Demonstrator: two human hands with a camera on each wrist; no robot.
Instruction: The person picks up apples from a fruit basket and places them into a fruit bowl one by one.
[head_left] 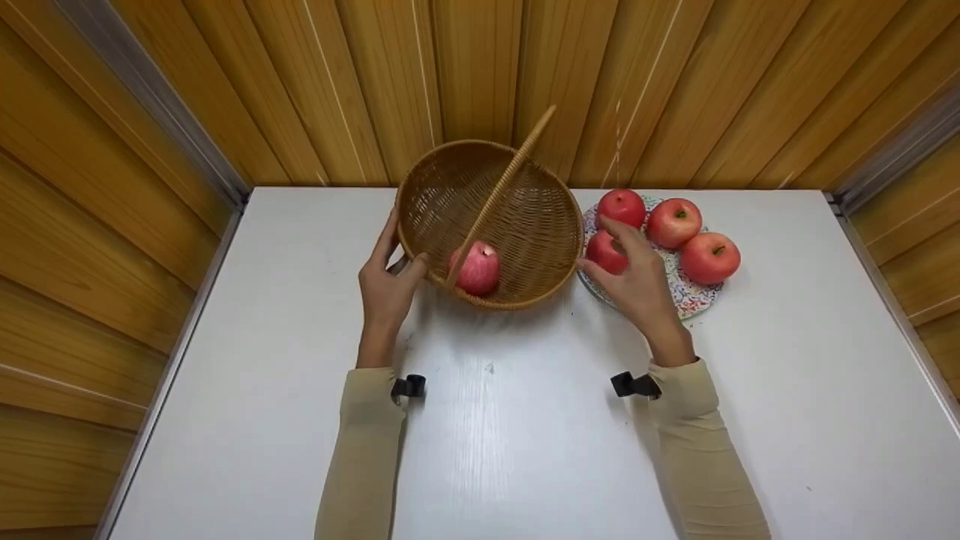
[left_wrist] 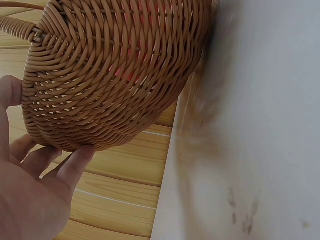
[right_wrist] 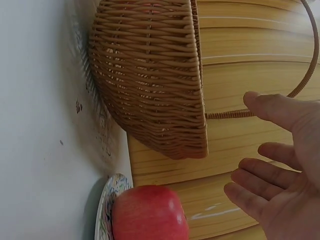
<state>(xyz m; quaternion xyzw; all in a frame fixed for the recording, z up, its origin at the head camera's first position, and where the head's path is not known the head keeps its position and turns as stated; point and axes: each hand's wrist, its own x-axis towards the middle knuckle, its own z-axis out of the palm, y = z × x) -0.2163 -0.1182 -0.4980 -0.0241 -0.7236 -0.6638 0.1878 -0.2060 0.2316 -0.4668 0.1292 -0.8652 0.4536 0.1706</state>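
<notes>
A brown wicker basket (head_left: 540,225) with an arched handle (head_left: 499,191) stands at the back of the white table, and one red apple (head_left: 480,268) lies inside it. At the basket's left side, my left hand (head_left: 388,289) holds the rim; its thumb lies at the rim and its fingers against the outer weave (left_wrist: 115,95). My right hand (head_left: 636,281) hovers between the basket and the patterned plate (head_left: 694,300), fingers spread and holding nothing. In the right wrist view it is apart from the basket and from the nearest apple (right_wrist: 150,215).
Several red apples (head_left: 711,257) sit on the plate to the right of the basket. Behind the table rises a wood-panelled wall (head_left: 480,75), with more panelling (head_left: 90,300) along the left side. A dark wrist camera (head_left: 409,386) sits at each sleeve cuff.
</notes>
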